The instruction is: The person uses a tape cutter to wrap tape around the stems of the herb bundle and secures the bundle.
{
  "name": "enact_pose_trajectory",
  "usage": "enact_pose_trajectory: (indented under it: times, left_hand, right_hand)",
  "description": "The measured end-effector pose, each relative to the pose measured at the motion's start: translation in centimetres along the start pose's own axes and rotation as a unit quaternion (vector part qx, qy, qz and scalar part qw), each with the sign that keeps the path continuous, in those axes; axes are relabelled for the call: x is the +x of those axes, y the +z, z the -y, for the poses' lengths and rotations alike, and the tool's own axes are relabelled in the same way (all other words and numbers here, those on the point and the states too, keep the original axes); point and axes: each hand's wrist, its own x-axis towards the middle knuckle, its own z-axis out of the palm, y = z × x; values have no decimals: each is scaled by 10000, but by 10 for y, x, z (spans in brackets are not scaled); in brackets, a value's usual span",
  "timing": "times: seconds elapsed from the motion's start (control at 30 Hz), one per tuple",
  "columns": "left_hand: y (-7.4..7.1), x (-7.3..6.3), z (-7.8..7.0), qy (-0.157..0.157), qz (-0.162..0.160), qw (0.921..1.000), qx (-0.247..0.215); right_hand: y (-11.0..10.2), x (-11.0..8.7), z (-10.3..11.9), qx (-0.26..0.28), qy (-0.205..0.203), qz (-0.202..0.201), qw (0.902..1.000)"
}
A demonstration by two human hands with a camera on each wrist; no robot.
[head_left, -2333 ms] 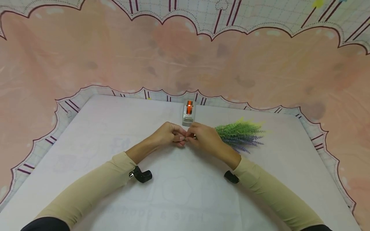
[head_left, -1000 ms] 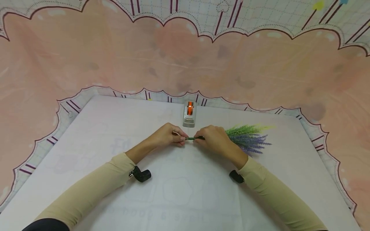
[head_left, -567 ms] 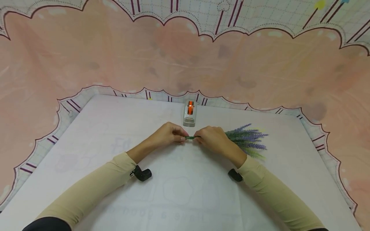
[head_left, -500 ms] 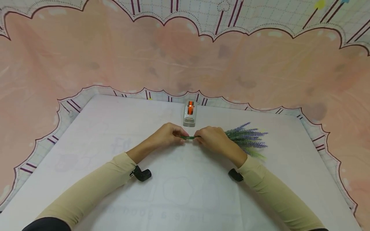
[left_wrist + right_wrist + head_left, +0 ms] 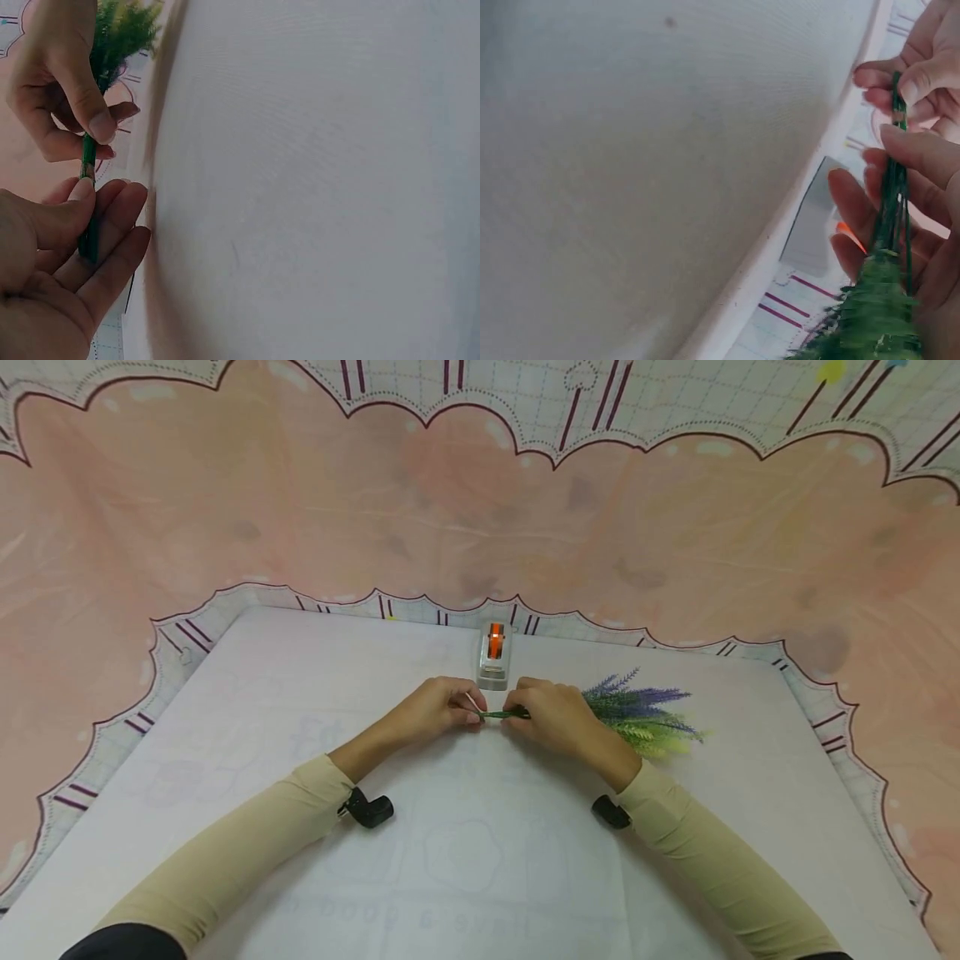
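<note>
A bunch of lavender-like flowers (image 5: 637,710), purple and yellow-green, lies sideways between both hands with its heads to the right. The right hand (image 5: 551,718) grips its green stems close below the flower heads. Near the cut ends, the left hand (image 5: 450,703) pinches the stems (image 5: 88,154) between thumb and fingers. A small brownish patch (image 5: 898,117) shows on the stems between the two hands; what it is cannot be told. In the right wrist view, green foliage (image 5: 877,307) fans out below the right hand's fingers.
A grey tape dispenser (image 5: 492,672) with an orange hub stands just beyond the hands, by the far edge of the white table (image 5: 360,877). Past that edge hangs a pink patterned cloth (image 5: 450,510).
The hands were close together and have drawn apart, baring the stems. The bunch has turned about its stems: purple heads now lie on the far side, yellow-green ones on the near side.
</note>
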Motion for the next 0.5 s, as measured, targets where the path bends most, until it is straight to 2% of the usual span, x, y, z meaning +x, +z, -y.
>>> enact_pose_trajectory:
  times: [0.1, 0.17, 0.3, 0.5]
  left_hand:
    - [0, 1, -1, -96, -157, 9998, 62]
    - [-1, 2, -2, -113, -263, 9992, 275]
    - [-1, 4, -2, -42, -395, 9966, 725]
    - [-1, 5, 0, 168, -492, 9932, 1043]
  right_hand:
    - [-1, 1, 0, -23, 7, 33, 10000]
    - [-2, 1, 1, -10, 22, 70, 10000]
    - [-3, 3, 1, 98, 113, 111, 9998]
    - [-4, 5, 1, 81, 134, 116, 9998]
